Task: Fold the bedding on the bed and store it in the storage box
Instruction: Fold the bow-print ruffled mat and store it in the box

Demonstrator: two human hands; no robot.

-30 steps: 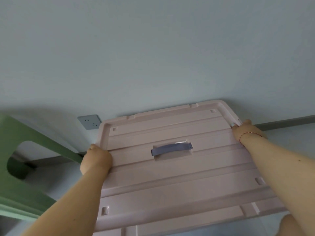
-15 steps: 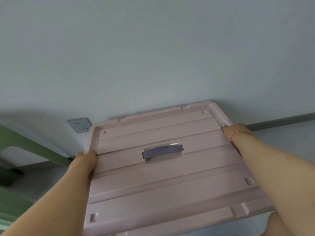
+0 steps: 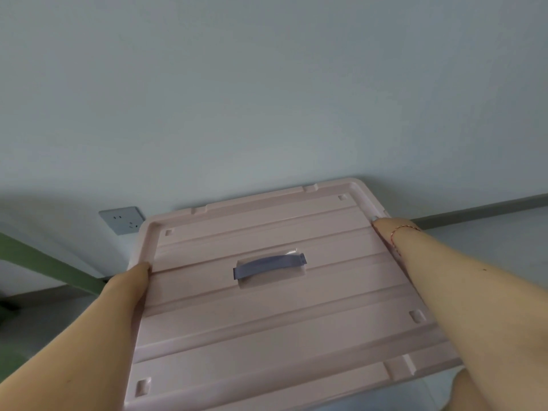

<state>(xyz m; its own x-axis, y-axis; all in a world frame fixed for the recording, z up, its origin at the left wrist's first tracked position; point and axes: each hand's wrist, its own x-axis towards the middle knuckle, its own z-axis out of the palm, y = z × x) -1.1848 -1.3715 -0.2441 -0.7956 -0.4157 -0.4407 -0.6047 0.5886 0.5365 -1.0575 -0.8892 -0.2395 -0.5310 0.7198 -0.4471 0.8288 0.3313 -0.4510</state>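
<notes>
A pink plastic storage-box lid (image 3: 267,315) with a grey-blue handle (image 3: 269,264) at its centre fills the lower middle of the head view. My left hand (image 3: 130,284) grips the lid's left edge, fingers hidden under the rim. My right hand (image 3: 391,229), with a thin red bracelet at the wrist, grips the right edge near the far corner. Part of the clear box shows beneath the lid's near right corner. No bedding is in view.
A pale wall rises behind the lid, with a grey power socket (image 3: 121,219) low on it at left. A green frame (image 3: 44,262) slants in from the left edge. A dark skirting strip (image 3: 489,207) runs along the wall's foot at right.
The lid and both hands have shifted slightly left and down in view. The green frame has slid further out of the left side. Both hands keep the same hold on the lid's edges.
</notes>
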